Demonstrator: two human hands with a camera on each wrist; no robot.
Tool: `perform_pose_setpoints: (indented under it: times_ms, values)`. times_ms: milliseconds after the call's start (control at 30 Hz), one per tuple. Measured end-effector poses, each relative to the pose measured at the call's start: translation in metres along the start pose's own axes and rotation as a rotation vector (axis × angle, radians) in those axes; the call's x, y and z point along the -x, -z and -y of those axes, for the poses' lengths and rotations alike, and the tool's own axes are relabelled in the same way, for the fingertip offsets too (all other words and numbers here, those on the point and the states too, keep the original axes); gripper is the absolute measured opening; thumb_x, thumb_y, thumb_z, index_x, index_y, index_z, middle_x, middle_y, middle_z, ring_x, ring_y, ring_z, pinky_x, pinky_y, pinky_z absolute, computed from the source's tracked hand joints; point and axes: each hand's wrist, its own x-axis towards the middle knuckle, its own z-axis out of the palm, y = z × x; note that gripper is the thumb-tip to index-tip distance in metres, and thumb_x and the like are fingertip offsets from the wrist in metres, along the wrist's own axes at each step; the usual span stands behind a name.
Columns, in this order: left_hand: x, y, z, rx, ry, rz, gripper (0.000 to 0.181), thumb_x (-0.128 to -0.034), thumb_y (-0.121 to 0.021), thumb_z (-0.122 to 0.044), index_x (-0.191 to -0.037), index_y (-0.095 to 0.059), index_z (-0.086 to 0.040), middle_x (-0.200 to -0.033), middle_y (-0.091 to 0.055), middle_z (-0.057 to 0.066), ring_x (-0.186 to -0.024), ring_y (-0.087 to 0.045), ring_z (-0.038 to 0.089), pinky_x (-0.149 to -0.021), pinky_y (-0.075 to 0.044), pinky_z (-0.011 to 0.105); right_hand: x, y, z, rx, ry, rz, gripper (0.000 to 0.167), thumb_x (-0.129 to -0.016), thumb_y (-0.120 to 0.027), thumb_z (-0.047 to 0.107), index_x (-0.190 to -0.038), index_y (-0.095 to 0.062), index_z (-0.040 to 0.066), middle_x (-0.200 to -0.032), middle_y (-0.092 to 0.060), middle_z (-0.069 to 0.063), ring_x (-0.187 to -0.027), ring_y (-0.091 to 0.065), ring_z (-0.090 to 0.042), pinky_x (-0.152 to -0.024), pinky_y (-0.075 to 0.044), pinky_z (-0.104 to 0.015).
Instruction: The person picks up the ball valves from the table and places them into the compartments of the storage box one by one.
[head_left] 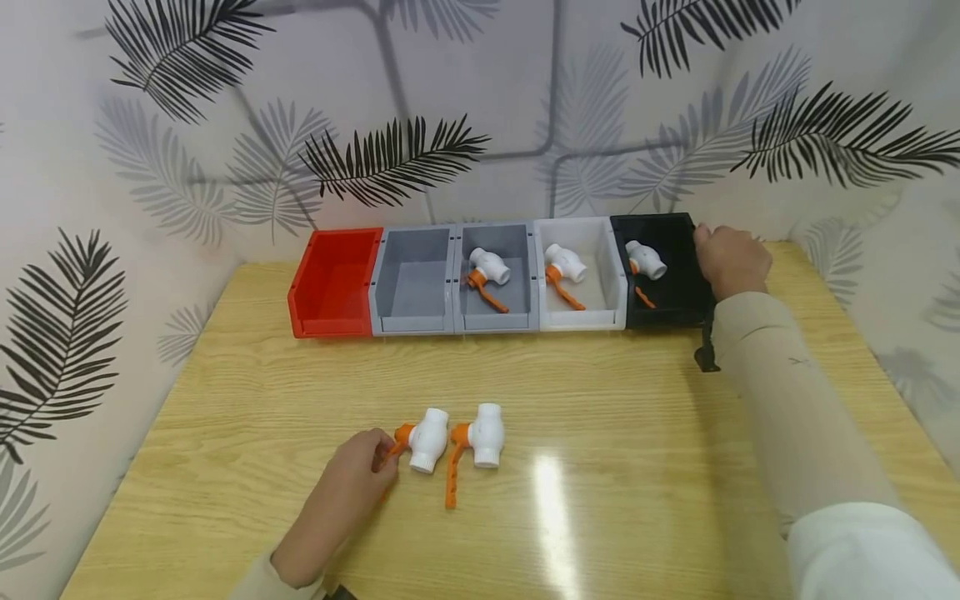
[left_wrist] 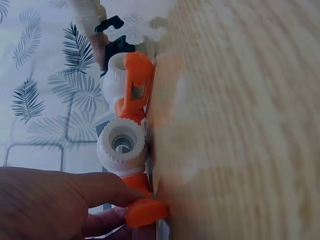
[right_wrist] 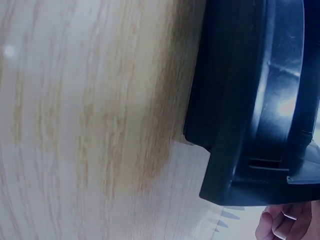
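Observation:
On the table lie two white ball valves with orange lever handles. My left hand (head_left: 358,468) pinches the handle of the left ball valve (head_left: 429,440) between thumb and fingers; the left wrist view shows the thumb against the orange lever (left_wrist: 145,212). Just to its right is the second ball valve (head_left: 487,435), its handle pointing toward me. At the far right of the bin row, my right hand (head_left: 733,257) grips the right side of the black bin (head_left: 678,317). Its curled fingers (right_wrist: 295,222) show only partly past the bin's edge in the right wrist view.
A row of joined bins stands at the back against the patterned wall: a red bin (head_left: 330,325), a left grey bin (head_left: 412,325), a right grey bin (head_left: 495,322), a white bin (head_left: 581,319) and the black one. The right grey, white and black bins each contain one ball valve.

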Motion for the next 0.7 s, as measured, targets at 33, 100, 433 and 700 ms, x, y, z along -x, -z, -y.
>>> perform_pose_setpoints:
  times_ms: [33,100,433,700]
  values:
    - [0.000,0.000,0.001,0.001,-0.002,-0.003,0.008,-0.0826,-0.062,-0.004,-0.090,-0.062,-0.003,-0.075,-0.054,0.000,-0.067,-0.048,0.012,-0.059,-0.044,0.027,0.000,0.000,0.000,-0.002,0.003,-0.002,0.082,-0.094,-0.004,0.053,-0.120,-0.049,-0.010,-0.120,-0.047,-0.038,-0.099,-0.050,-0.053,-0.071,-0.042,-0.060]
    - [0.000,0.001,0.004,-0.001,-0.007,-0.007,0.007,-0.0824,-0.062,-0.005,-0.090,-0.061,-0.004,-0.075,-0.053,-0.001,-0.067,-0.047,0.012,-0.059,-0.043,0.026,-0.001,-0.001,-0.001,-0.003,0.006,-0.004,0.082,-0.094,-0.004,0.053,-0.119,-0.049,-0.011,-0.119,-0.047,-0.038,-0.099,-0.050,-0.053,-0.070,-0.042,-0.060]
    - [-0.002,0.002,0.012,0.073,-0.019,-0.039,0.008,-0.0824,-0.062,-0.006,-0.090,-0.063,-0.005,-0.076,-0.055,-0.002,-0.068,-0.050,0.010,-0.059,-0.045,0.025,0.000,0.000,-0.001,-0.004,0.002,0.007,0.084,-0.093,-0.003,0.054,-0.119,-0.048,-0.011,-0.120,-0.046,-0.038,-0.099,-0.050,-0.053,-0.072,-0.042,-0.060]
    - [-0.008,0.004,0.018,0.130,-0.052,-0.066,0.007,-0.0826,-0.064,-0.006,-0.090,-0.063,-0.005,-0.076,-0.055,-0.001,-0.069,-0.050,0.011,-0.060,-0.045,0.023,0.001,0.001,-0.002,-0.002,0.004,0.013,0.085,-0.093,-0.002,0.054,-0.118,-0.048,-0.012,-0.119,-0.046,-0.039,-0.099,-0.049,-0.053,-0.072,-0.041,-0.060]
